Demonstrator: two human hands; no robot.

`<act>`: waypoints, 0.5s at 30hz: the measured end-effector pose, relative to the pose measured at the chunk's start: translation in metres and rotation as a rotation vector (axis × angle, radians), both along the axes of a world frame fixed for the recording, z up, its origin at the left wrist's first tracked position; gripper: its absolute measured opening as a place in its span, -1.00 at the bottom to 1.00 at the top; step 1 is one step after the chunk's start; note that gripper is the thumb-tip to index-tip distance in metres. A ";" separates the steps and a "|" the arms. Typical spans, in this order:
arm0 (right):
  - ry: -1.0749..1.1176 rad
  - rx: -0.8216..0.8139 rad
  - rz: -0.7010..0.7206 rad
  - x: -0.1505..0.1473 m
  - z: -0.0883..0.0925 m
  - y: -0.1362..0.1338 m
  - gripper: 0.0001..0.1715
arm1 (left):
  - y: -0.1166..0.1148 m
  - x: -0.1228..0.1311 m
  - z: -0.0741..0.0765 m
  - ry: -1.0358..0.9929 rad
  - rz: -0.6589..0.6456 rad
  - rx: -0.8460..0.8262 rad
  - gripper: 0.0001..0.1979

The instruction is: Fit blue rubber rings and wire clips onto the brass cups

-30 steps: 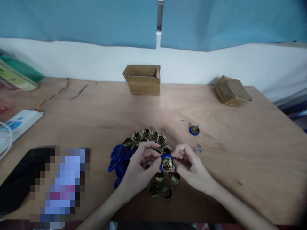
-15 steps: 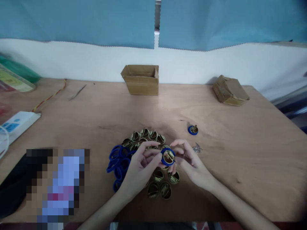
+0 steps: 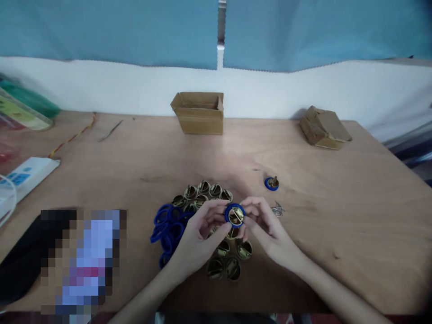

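Both my hands meet over the middle of the wooden table [image 3: 135, 171]. Between them is a round brass part with a blue ring [image 3: 235, 215] around it. My left hand [image 3: 199, 236] pinches its left side and my right hand [image 3: 266, 229] pinches its right side. Under and behind the hands lies a cluster of several brass cups [image 3: 209, 193]. A heap of blue rings [image 3: 167, 227] sits just left of my left hand. One brass part fitted with a blue ring [image 3: 272, 183] stands alone to the right. Small silver clips [image 3: 278, 209] lie beside my right hand.
An open cardboard box [image 3: 199, 112] stands at the back centre and a closed brown box [image 3: 324, 128] at the back right. A white power strip [image 3: 23, 175], a red-yellow wire [image 3: 72, 135] and tweezers [image 3: 110, 130] lie on the left. A black item [image 3: 20, 261] is at the front left.
The held brass part with its blue ring rose a little and turned more face-on toward me. My right fingers, spread half a second ago, have closed on it again.
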State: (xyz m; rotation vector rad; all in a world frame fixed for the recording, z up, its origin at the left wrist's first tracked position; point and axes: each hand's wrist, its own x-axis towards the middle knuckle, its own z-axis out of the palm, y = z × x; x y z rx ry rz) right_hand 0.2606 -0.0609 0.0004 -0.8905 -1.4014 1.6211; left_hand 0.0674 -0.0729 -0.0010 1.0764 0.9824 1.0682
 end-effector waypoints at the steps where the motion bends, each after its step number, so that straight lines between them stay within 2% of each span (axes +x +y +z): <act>1: -0.002 0.001 0.000 0.000 0.000 0.000 -0.78 | 0.000 0.000 0.000 -0.005 0.011 -0.001 -0.66; 8: 0.021 0.009 0.030 0.000 -0.006 -0.001 -0.50 | 0.002 0.001 0.000 -0.051 0.022 -0.035 -0.58; 15: -0.081 0.077 -0.054 -0.001 -0.005 -0.003 -0.62 | 0.001 0.000 0.002 -0.005 0.022 -0.034 -0.58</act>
